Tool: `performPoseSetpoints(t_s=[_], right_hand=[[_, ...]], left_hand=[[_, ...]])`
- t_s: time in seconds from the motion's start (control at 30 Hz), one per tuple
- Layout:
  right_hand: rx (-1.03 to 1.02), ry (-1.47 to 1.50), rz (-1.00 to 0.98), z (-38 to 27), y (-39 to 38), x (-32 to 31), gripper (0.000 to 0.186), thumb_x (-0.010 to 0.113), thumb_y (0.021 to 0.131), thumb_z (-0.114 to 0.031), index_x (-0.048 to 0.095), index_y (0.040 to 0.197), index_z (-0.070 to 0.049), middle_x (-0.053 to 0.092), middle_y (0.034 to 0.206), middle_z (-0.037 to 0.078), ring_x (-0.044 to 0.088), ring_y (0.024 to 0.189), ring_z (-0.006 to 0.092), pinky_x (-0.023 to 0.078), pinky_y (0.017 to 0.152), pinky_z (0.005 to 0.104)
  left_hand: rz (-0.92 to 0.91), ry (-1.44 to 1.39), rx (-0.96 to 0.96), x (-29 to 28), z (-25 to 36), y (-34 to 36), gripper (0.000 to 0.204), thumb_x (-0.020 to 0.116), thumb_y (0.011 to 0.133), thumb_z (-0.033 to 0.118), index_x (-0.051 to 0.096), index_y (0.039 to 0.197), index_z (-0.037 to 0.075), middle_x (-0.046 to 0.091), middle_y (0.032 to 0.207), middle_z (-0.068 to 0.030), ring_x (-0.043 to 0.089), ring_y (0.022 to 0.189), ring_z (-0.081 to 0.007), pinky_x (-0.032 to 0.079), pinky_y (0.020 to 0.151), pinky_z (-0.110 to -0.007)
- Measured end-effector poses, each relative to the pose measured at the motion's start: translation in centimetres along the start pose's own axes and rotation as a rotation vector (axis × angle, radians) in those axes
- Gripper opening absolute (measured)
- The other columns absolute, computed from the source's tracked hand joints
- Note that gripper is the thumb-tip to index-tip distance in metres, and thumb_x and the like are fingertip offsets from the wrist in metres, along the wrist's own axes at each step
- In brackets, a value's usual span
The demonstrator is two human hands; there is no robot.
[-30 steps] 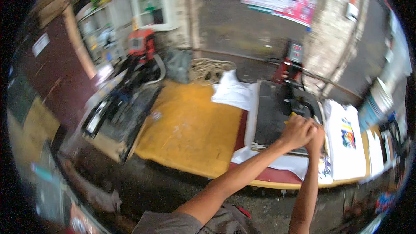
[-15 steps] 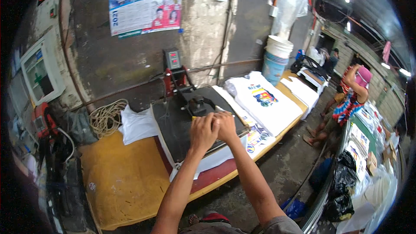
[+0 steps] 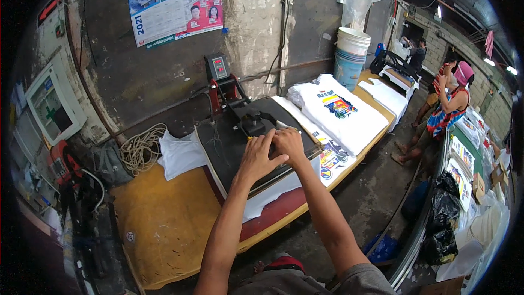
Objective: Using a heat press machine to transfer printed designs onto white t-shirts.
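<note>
My left hand (image 3: pixel 258 156) and my right hand (image 3: pixel 289 144) lie side by side over the front handle of a black heat press (image 3: pixel 234 147). My fingers hook over the bar, which they mostly hide. The left thumb sticks out toward the right hand, off the bar. The press's dark upper plate is down, with white cloth (image 3: pixel 268 203) showing from under its front edge. A control box (image 3: pixel 218 68) with a red lit display stands at the rear of the press on a red frame.
White printed shirts (image 3: pixel 341 110) are stacked right of the press, before several nested buckets (image 3: pixel 350 57). A white cloth (image 3: pixel 180 154) and coiled rope (image 3: pixel 141 150) lie left. The yellow table (image 3: pixel 164 229) runs beneath. Another person (image 3: pixel 450 104) stands at a table on the right.
My left thumb has spread away from the left fingers. Both hands stay over the handle. The view has shifted slightly, and the person at right has lowered their raised arms.
</note>
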State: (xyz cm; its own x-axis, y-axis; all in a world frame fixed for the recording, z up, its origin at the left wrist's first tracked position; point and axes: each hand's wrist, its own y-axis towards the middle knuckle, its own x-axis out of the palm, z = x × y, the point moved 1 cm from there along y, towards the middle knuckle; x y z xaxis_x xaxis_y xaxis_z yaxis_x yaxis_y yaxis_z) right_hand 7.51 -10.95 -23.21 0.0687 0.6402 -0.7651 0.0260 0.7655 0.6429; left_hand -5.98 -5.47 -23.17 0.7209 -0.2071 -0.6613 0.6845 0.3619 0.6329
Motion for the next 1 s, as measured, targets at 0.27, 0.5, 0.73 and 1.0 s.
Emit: performPoseSetpoints(t_s=[0.27, 0.5, 0.73, 1.0], right_hand=[[-0.010, -0.027, -0.068, 0.0, 0.0, -0.2, 0.033, 0.069, 0.054, -0.024, 0.065, 0.081, -0.006, 0.065, 0.076, 0.009, 0.062, 0.079, 0.0247, 0.046, 0.076, 0.0370], [-0.034, 0.054, 0.093, -0.3, 0.1, -0.3, 0.026, 0.065, 0.047, -0.020, 0.060, 0.069, -0.007, 0.059, 0.069, 0.010, 0.060, 0.074, 0.0286, 0.045, 0.072, 0.0381], [0.012, 0.005, -0.038, -0.8, 0.1, -1.0, 0.029, 0.066, 0.049, -0.019, 0.062, 0.075, -0.007, 0.062, 0.073, 0.010, 0.060, 0.077, 0.0275, 0.046, 0.075, 0.0378], [0.030, -0.057, -0.056, -0.8, -0.1, -1.1, 0.025, 0.069, 0.062, -0.026, 0.064, 0.080, -0.010, 0.066, 0.081, 0.008, 0.063, 0.082, 0.0242, 0.046, 0.079, 0.0365]], left_hand=[[-0.273, -0.110, -0.043, -1.0, -1.2, 0.1, 0.085, 0.071, 0.078, 0.032, 0.029, 0.145, 0.002, 0.048, 0.131, -0.0226, 0.043, 0.121, -0.0361, 0.031, 0.106, -0.045], [-0.238, -0.168, -0.083, -1.1, -1.1, 0.3, 0.095, 0.077, 0.068, 0.028, 0.027, 0.146, 0.006, 0.051, 0.121, -0.0191, 0.046, 0.115, -0.0363, 0.031, 0.106, -0.045], [-0.315, -0.099, -0.056, -1.5, -1.2, 0.1, 0.108, 0.083, 0.061, 0.025, 0.022, 0.149, 0.009, 0.050, 0.124, -0.0191, 0.046, 0.117, -0.0361, 0.030, 0.107, -0.045], [-0.004, -0.104, 0.028, -2.5, 2.9, -2.1, 0.074, 0.078, 0.071, 0.018, 0.046, 0.137, 0.012, 0.048, 0.129, -0.0146, 0.043, 0.121, -0.0336, 0.030, 0.106, -0.046]])
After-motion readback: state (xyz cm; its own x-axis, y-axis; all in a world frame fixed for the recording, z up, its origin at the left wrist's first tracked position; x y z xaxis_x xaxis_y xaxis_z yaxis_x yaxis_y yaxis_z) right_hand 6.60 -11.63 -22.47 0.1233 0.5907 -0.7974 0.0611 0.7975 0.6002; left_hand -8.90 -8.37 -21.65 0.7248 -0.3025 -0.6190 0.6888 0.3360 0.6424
